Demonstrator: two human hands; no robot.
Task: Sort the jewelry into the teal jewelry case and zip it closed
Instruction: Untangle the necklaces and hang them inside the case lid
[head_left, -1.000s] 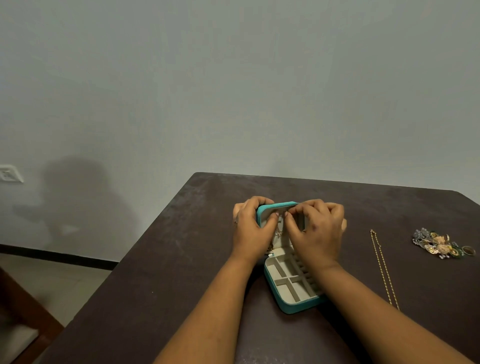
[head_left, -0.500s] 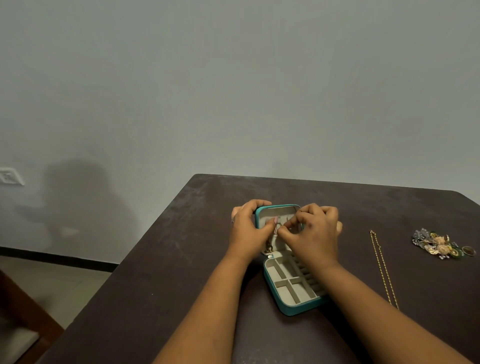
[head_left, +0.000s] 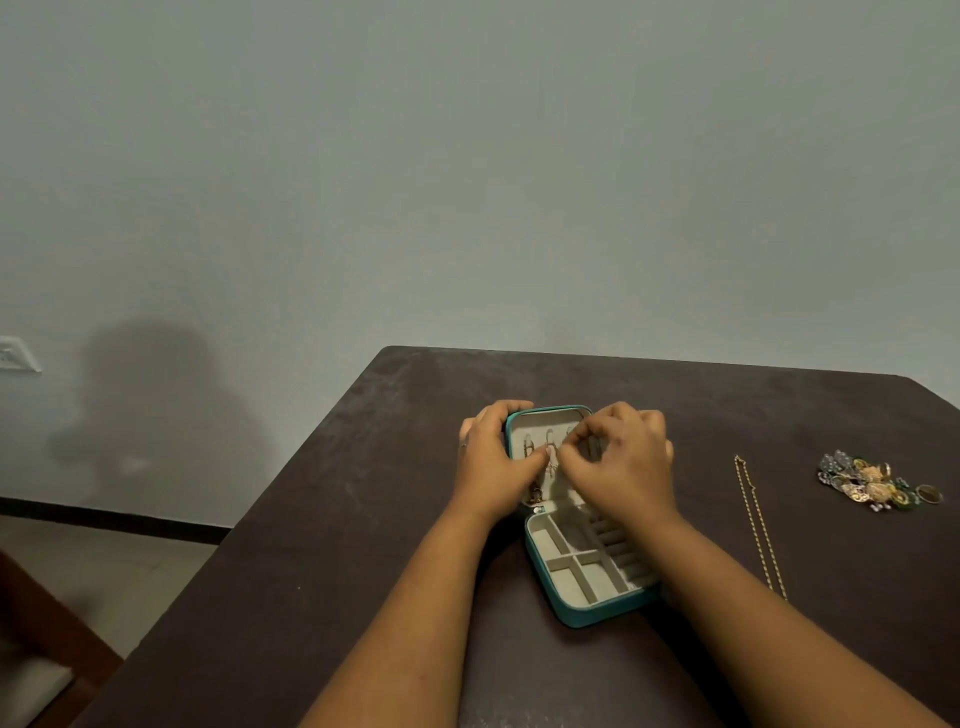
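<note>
The teal jewelry case (head_left: 587, 616) lies open mid-table, its beige compartments empty where visible. Its lid (head_left: 545, 422) stands raised at the back. My left hand (head_left: 493, 462) grips the lid's left edge, thumb on the lining. My right hand (head_left: 623, 462) reaches in from the right and pinches a thin chain (head_left: 551, 467) hanging inside the lid; a small pendant (head_left: 535, 493) dangles at its bottom. A long gold chain (head_left: 756, 525) lies straight on the table right of the case. A pile of mixed jewelry (head_left: 872, 480) sits at the far right.
The dark table (head_left: 363, 571) has its left edge close to the case, and the floor drops off beyond it. A dark wooden chair (head_left: 31, 623) stands at the lower left. A plain wall with a socket (head_left: 15, 356) is behind.
The lid has tipped further back, showing more of its lining. My fingers have moved down from the lid's top edge to the chain inside it.
</note>
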